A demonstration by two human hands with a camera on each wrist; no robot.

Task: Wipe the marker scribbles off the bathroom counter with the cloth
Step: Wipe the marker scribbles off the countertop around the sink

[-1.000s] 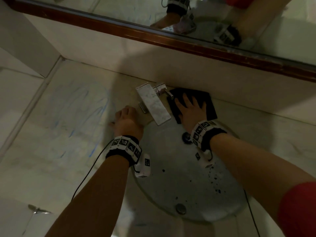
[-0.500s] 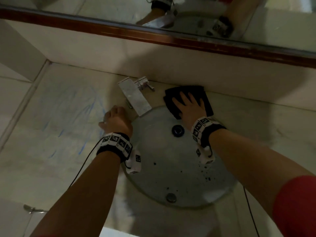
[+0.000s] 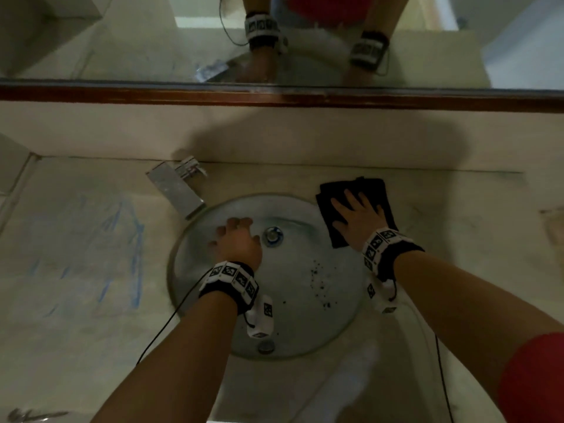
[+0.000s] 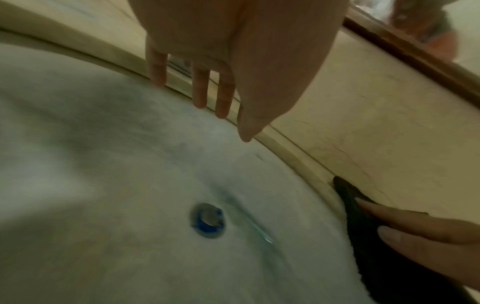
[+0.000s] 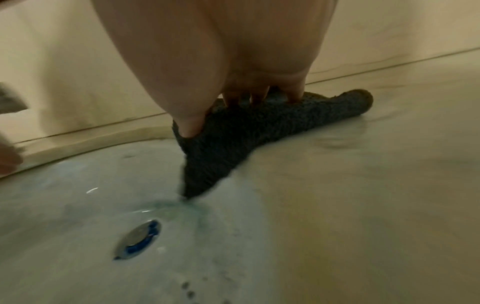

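Scribbles [image 3: 100, 254] of blue marker cover the desk [image 3: 457, 254] on the far left of the sink [image 3: 213, 331], while the cloth [image 3: 370, 190] that must reach them lies on the opposite side, at the basin's back-right rim. That is the relation the coming move turns on: the marks sit well to the left of the cloth, with the whole bowl and the faucet [image 3: 177, 190] between.

The right hand [image 3: 357, 221] rests flat on the dark cloth, fingers spread and fairly straight, pressing it down rather than clutching it; the right wrist view shows one corner of the fabric drooping over the rim into the bowl. The left hand [image 3: 236, 241] hangs over the basin near the drain [image 3: 272, 236], fingers loosely bent and holding nothing, so its grip is idle.

Of the two, the left hand is nearer the scribbles but has no cloth. Judging from this, the cloth must either be slid leftward behind the basin or handed across. The marks look largely untouched.
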